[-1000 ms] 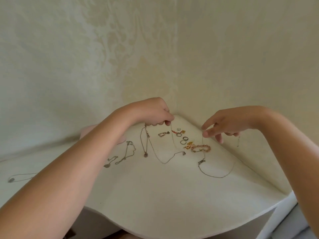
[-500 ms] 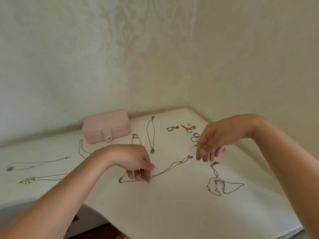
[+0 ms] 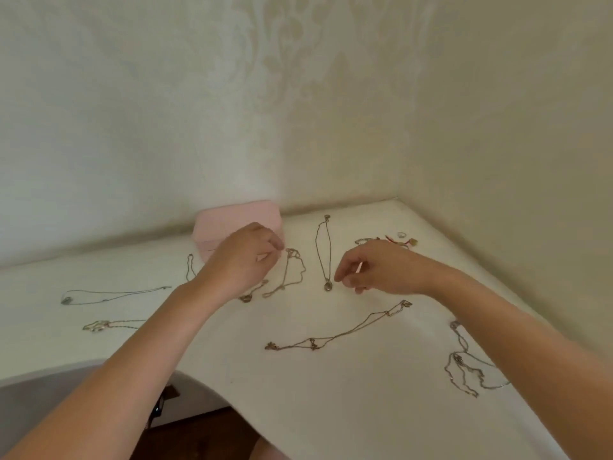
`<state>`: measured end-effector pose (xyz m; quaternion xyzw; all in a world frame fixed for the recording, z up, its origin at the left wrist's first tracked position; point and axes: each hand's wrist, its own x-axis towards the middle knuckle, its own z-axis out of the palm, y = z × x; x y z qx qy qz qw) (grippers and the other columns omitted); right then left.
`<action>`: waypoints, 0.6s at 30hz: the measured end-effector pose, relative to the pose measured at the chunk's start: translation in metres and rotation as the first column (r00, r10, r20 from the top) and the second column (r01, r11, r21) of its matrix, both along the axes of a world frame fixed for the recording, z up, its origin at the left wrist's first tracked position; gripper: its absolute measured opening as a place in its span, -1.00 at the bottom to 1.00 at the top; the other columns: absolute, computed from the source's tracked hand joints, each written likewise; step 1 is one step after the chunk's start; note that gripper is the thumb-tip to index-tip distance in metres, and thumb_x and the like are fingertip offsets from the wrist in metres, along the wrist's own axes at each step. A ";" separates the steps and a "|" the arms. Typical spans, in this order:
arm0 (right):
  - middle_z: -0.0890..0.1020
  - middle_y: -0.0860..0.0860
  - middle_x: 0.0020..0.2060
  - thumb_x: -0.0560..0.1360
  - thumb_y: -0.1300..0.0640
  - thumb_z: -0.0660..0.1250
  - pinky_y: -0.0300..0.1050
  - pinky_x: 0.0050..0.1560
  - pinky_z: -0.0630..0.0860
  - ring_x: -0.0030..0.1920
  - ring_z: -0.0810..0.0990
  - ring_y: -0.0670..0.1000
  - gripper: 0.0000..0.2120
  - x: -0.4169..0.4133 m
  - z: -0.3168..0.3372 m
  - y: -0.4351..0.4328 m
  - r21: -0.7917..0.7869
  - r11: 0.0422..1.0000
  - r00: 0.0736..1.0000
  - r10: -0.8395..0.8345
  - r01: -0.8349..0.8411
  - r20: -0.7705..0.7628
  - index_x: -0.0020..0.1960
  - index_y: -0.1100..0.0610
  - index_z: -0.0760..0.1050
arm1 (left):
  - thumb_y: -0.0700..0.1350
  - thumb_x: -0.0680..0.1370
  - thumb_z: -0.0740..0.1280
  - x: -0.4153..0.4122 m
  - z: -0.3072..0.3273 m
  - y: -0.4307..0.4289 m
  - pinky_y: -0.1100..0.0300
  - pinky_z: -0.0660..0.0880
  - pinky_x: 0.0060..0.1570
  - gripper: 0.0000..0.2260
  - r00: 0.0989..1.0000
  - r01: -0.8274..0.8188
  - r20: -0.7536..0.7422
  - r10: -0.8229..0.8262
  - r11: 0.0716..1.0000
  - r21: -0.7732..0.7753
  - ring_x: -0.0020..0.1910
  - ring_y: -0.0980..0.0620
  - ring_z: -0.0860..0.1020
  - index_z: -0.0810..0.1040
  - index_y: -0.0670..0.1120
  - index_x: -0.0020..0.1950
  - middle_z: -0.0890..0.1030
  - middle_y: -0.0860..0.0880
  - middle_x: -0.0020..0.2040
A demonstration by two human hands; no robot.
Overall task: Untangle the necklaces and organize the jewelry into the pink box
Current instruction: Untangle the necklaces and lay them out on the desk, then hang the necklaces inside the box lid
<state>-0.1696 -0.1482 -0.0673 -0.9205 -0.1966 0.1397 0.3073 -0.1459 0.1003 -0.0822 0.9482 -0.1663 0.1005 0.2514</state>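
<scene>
pink box [image 3: 229,220] closed at wall, behind left hand [image 3: 242,263] | left hand curled near looped chain [image 3: 292,252], grip unclear | right hand [image 3: 378,270] relaxed, empty, beside pendant necklace [image 3: 327,285] on tabletop [image 3: 331,410] | chains light, limp, snag-prone: probably best pinched at clasp

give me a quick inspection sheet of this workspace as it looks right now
surface: white table set into a corner, jewelry spread across it
job's things: pink box at the back, lid shut, partly behind the left hand; pendant necklace laid straight; long chain near the front; tangled chains at the right; two necklaces at the left; rings and small pieces at the back right
clutter: nothing seen
hands: left hand curled beside a looped chain, grip unclear; right hand loosely curled by the pendant, holding nothing
cables: nothing seen
surroundings: cream patterned walls; dark floor below the table edge
</scene>
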 end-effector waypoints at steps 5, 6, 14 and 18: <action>0.58 -0.10 -0.12 0.52 0.14 0.31 -0.40 -0.15 0.42 -0.13 0.55 -0.10 -0.86 0.010 -0.031 0.044 0.091 0.995 0.996 -0.047 0.041 0.074 0.03 0.04 0.59 | -0.04 0.39 0.50 0.029 -0.006 0.051 0.21 0.27 0.21 -0.42 0.981 -0.175 -0.065 0.182 0.979 0.100 0.37 -0.03 0.26 0.38 0.00 0.36 0.29 -0.02 0.36; 0.57 -0.10 -0.12 0.52 0.16 0.29 -0.42 -0.17 0.40 -0.14 0.53 -0.12 -0.86 0.013 -0.034 0.047 0.086 0.994 0.993 -0.074 0.066 0.087 0.03 0.05 0.59 | -0.03 0.37 0.52 0.033 -0.006 0.061 0.15 0.25 0.28 -0.34 0.974 -0.193 -0.095 0.205 0.973 0.125 0.39 -0.06 0.24 0.33 0.00 0.40 0.27 -0.04 0.39; 0.49 -0.15 -0.29 0.49 0.24 0.22 -0.42 -0.32 0.35 -0.34 0.41 -0.18 -0.78 0.022 -0.048 0.063 0.068 0.989 0.978 -0.142 0.133 0.152 -0.13 -0.05 0.55 | 0.04 0.29 0.57 0.060 -0.015 0.094 -0.01 0.18 0.41 -0.12 0.965 -0.208 -0.134 0.226 0.968 0.140 0.44 -0.14 0.20 0.19 -0.04 0.50 0.16 -0.11 0.47; 0.47 -0.14 -0.34 0.50 0.24 0.22 -0.40 -0.35 0.33 -0.38 0.38 -0.17 -0.81 0.021 -0.050 0.063 0.094 0.986 0.975 -0.150 0.137 0.161 -0.11 -0.01 0.55 | 0.10 0.32 0.54 0.067 -0.020 0.091 0.03 0.22 0.40 -0.16 0.971 -0.201 -0.116 0.209 0.977 0.077 0.41 -0.12 0.25 0.22 -0.06 0.48 0.18 -0.11 0.46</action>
